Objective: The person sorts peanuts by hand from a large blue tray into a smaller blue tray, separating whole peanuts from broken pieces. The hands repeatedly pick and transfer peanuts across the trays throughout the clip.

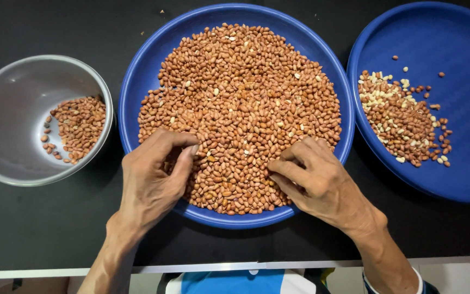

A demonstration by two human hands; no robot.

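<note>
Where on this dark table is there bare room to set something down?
Bare patches: the near strip of the black table in front of the metal bowl, and the far left corner behind it. The right blue tray is mostly bare blue at its far side. Crowded: the middle blue tray, full of peanuts, where the left hand and right hand rest.

Left grip (156, 174), right grip (311, 177) curled, palms-down

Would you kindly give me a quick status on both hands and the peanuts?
Left hand and right hand curled, fingertips in peanuts on middle blue tray. Smaller lots in steel bowl and right tray. Nothing obstructing.
</note>
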